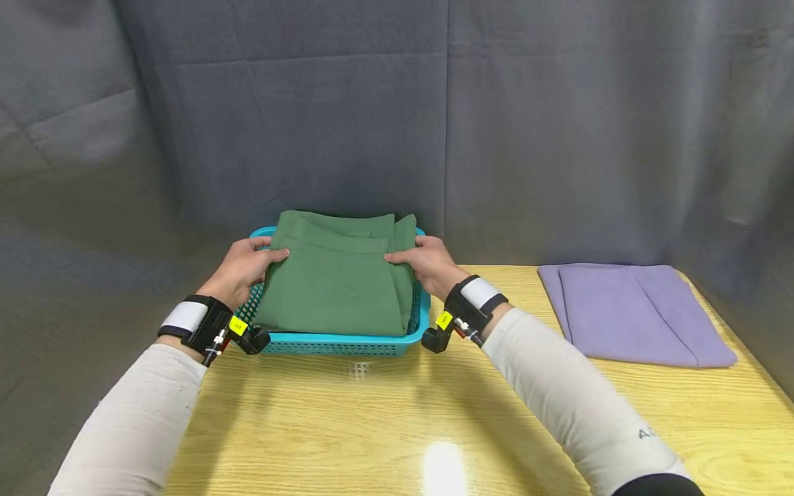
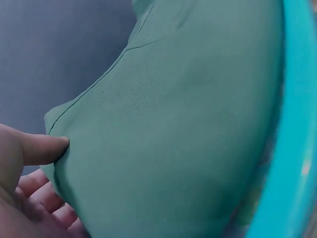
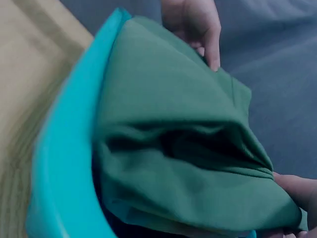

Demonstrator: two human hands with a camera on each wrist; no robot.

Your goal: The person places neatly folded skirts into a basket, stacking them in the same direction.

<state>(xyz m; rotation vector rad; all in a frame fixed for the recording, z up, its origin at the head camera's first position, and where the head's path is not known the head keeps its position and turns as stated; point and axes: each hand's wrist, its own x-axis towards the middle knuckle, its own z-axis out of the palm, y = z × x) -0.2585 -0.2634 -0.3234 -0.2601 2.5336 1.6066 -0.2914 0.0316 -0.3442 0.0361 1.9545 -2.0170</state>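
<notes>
A folded green cloth lies in a turquoise plastic basket, its back edge raised above the rim. My left hand pinches the cloth's left edge, thumb on top and fingers underneath, as the left wrist view shows with the thumb on the fabric. On the opposite side my right hand pinches the right edge the same way. In the right wrist view the green cloth has open folds along its side, and both hands grip it.
A folded purple cloth lies flat at the right of the wooden table. Behind the basket hangs a grey curtain, which also runs along the left and right sides.
</notes>
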